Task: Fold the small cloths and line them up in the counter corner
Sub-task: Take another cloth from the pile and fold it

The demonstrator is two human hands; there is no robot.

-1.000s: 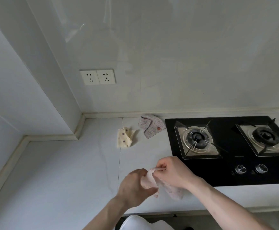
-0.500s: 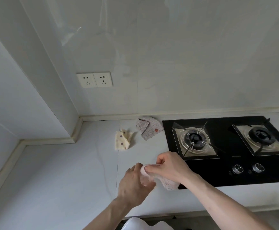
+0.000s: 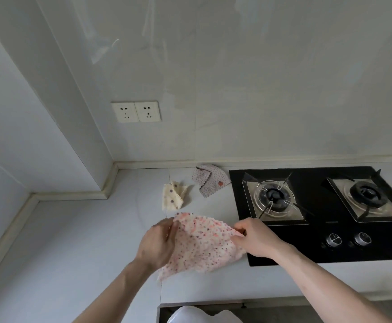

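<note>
Stretching between both hands, the pink speckled cloth point(image 3: 202, 245) hung spread open above the front part of the counter point(image 3: 73, 252), its upper edge taut from hand to hand and its lower part drooping toward six o'clock. The left hand point(image 3: 159, 243) pinched the cloth's upper left corner, fingers curled over the fabric, back of the hand up. The right hand point(image 3: 256, 236) gripped the upper right corner, thumb and fingers closed on the edge, knuckles toward twelve o'clock. Both forearms came up from the bottom of the view, the left from seven o'clock, the right from five o'clock, bare to the elbow.

Count them: three small cloths in all. One was in the hands. The cream dotted cloth point(image 3: 173, 196) lay loosely bunched on the counter at about eleven o'clock from the held one. The grey dotted cloth point(image 3: 210, 180) lay just beyond it at about twelve o'clock, near the back wall and just beside the hob's left edge.

One black gas hob point(image 3: 318, 250) sat at three o'clock with two burners and two knobs. One double wall socket point(image 3: 135, 111) was mounted on the wall above the counter corner.
</note>
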